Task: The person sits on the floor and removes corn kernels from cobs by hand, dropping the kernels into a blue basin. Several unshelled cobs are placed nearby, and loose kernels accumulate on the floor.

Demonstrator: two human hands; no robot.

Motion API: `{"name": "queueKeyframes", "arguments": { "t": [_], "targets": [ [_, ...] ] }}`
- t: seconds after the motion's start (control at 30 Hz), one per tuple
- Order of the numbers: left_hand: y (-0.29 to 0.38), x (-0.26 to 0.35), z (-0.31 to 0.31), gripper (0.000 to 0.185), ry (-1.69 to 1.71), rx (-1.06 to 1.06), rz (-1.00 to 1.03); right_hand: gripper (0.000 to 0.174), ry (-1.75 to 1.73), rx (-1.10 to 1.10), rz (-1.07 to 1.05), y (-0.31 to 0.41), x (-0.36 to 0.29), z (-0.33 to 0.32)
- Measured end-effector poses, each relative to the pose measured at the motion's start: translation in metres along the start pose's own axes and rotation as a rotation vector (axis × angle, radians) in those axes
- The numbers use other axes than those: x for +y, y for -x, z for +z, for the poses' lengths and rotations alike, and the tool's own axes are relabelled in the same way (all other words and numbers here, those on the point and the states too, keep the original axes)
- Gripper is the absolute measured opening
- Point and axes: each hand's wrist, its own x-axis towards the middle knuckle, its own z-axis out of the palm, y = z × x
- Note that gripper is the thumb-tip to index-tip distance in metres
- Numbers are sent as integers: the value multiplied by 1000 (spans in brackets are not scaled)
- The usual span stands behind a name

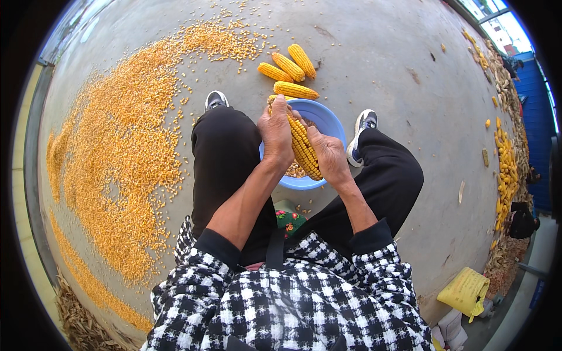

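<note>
Both my hands grip one yellow ear of corn (302,147), held tilted above a blue plastic basin (332,115). My left hand (276,131) wraps its upper end, with the thumb pointing away from me. Lower down, my right hand (328,153) presses against the ear's right side. Loose kernels (295,170) lie in the basin, partly hidden by the hands and the ear. Just beyond the rim lies a whole ear of corn (296,90), and another peeks out behind my left hand. Three more ears (287,66) rest farther out on the concrete.
A wide spread of corn kernels (118,162) covers the floor (443,175) to my left. At far right lie a heap of ears (506,171) and husks. A yellow woven sack (464,291) stands lower right. My knees flank the basin; a floral green seat (290,223) shows below me.
</note>
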Motion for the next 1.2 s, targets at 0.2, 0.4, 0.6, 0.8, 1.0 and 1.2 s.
{"name": "queueKeyframes", "arguments": {
  "t": [0.2,0.4,0.6,0.8,1.0,1.2],
  "targets": [
    [1,1,0,29,-11,-41,-1,43,-133,15,66,-3,-7,0],
    [7,1,3,31,-75,-45,-2,45,-77,-94,46,-5,-14,0],
    [6,-4,2,32,-194,-40,34,42,-164,-14,37,-8,-10,6],
    [7,-7,2,33,-173,-80,52,39,-145,2,40,-8,-13,6],
    [6,-9,3,32,-173,-89,46,42,-117,-8,22,-14,-8,6],
    [7,-3,4,34,-139,-61,4,45,-6,28,-7,-15,-12,-1]
  ]
}}
